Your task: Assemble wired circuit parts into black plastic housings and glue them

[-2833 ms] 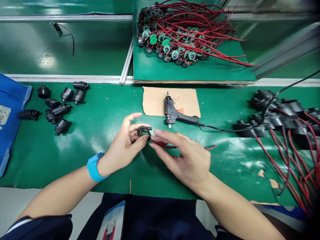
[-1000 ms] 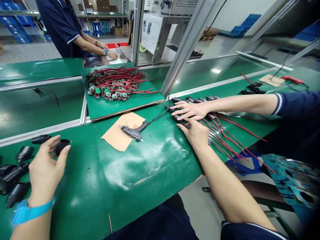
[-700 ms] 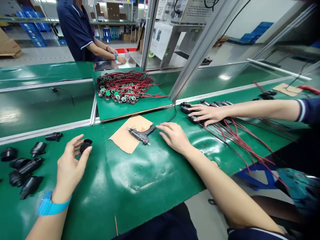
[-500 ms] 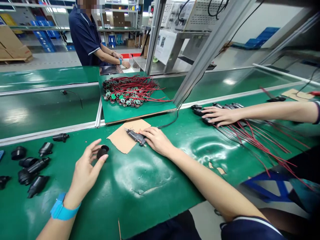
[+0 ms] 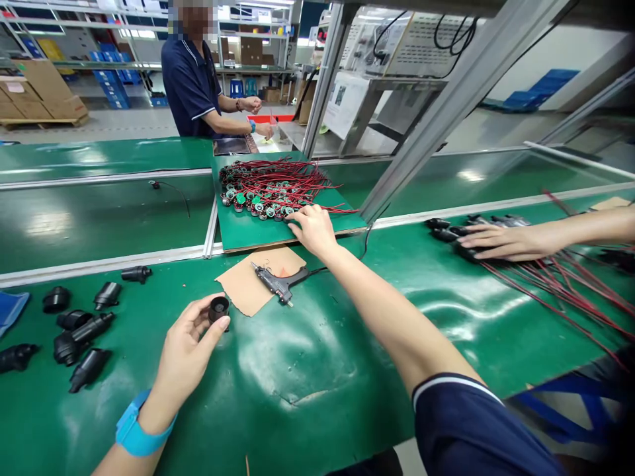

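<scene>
My left hand (image 5: 191, 337) is closed on a black cylindrical plastic housing (image 5: 219, 309), whose round open end faces up. At the near edge of a pile of small round parts with red wires (image 5: 278, 188), my right hand (image 5: 315, 231) reaches out with thumb and forefinger slightly apart. Its fingertips are at the outermost parts; whether they touch one I cannot tell. Between my hands a black glue gun (image 5: 278, 283) lies on a piece of brown cardboard (image 5: 238, 281), its cord running off under my right forearm.
Several black plastic housings (image 5: 89, 330) lie on the green table at the left. At the right, a co-worker's hand (image 5: 501, 241) rests on black parts with red wires (image 5: 560, 291). A metal post (image 5: 431, 106) slants up behind the table. Another person (image 5: 193, 86) works beyond it.
My right hand has let go of the glue gun and moved up and away to the pile of wired parts. My left hand still holds the black housing, its open end now more visible.
</scene>
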Tool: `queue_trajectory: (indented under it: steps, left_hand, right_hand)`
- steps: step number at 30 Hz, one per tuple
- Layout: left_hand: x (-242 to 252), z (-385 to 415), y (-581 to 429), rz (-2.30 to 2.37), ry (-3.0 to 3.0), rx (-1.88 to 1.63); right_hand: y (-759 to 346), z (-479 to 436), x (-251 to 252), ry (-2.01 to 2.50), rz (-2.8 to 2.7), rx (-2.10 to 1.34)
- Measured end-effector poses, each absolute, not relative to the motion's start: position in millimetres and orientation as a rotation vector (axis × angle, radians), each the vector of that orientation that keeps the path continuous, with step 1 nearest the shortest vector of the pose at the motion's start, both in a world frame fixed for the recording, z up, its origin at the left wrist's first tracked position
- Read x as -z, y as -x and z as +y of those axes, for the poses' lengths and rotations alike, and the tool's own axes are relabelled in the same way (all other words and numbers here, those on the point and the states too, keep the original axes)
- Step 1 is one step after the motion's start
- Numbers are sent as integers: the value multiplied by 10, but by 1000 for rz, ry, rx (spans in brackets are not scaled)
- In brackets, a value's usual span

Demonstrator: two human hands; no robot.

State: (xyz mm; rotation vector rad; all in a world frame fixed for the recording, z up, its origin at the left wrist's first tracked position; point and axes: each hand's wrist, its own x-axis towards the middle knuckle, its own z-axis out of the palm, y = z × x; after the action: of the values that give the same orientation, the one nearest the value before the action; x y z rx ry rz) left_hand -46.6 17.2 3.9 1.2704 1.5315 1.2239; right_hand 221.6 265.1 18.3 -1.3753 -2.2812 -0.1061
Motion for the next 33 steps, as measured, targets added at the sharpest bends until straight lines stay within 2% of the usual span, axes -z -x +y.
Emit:
queue_trajectory:
  steps: [7,19,22,27,29,33]
  left_hand:
    - [26,165,475,1515,-1310,-1220]
    - [-48,148,415,1352,-1362,-1314]
    - [-69,134,404,1280,-1421,-1319]
    - [-114,49,282,1263,-1611,-1245]
    - [-123,-3,200,1295,-1700,-1222]
    - [-108,-102,55,1291,-1824,-1177]
  right_hand:
    - [-2013,2571,-103,1382,-2228,110]
    - [-1667,2475,-348,805,-2458,-198]
    - [-1774,2027,-591,705,-2349,-173]
    - [-2239,808,-983,617,-2301,291]
    - [-2362,456,-1028,640,-2326,232]
    - [-2313,234,-856,640,-2325,-220]
